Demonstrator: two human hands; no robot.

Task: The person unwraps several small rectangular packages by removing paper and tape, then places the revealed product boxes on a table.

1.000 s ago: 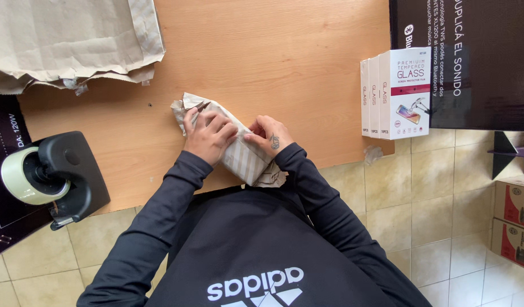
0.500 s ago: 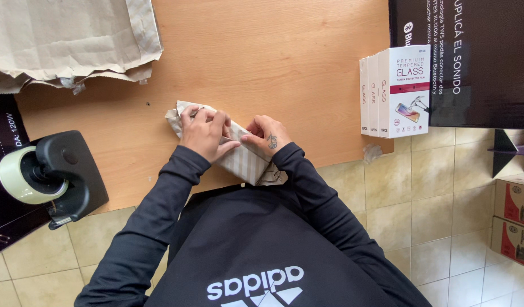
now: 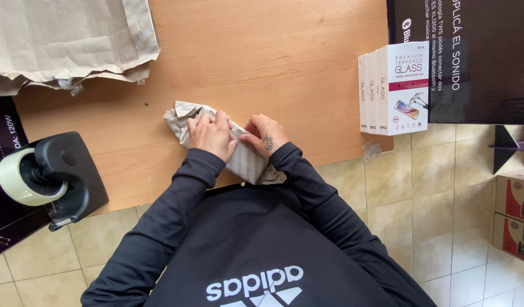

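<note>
Table [image 3: 285, 62]: we see a light wooden top filling the upper middle of the view, its near edge running just above a tiled floor.
Dark box [image 3: 472, 57]: large and black, at the table's far right corner.
Paper sheets [image 3: 63, 40]: a loose brown pile on the far left of the table, edges ragged.
Tape dispenser [image 3: 52, 179]: black, holding a pale roll, at the table's left near edge.
White boxes [image 3: 394, 88]: three slim ones standing upright side by side, touching the dark box.
Paper parcel [image 3: 246, 162]: we note a small crumpled brown-paper bundle lying aslant at the table's near edge, directly in front of us, its crinkled end poking out past the left hand.
Left hand [image 3: 211, 136]: palm down, fingers curled, pressing on the upper end of the parcel.
Right hand [image 3: 265, 136]: fingers bent and pinching the paper at the parcel's middle, just beside the left hand.
</note>
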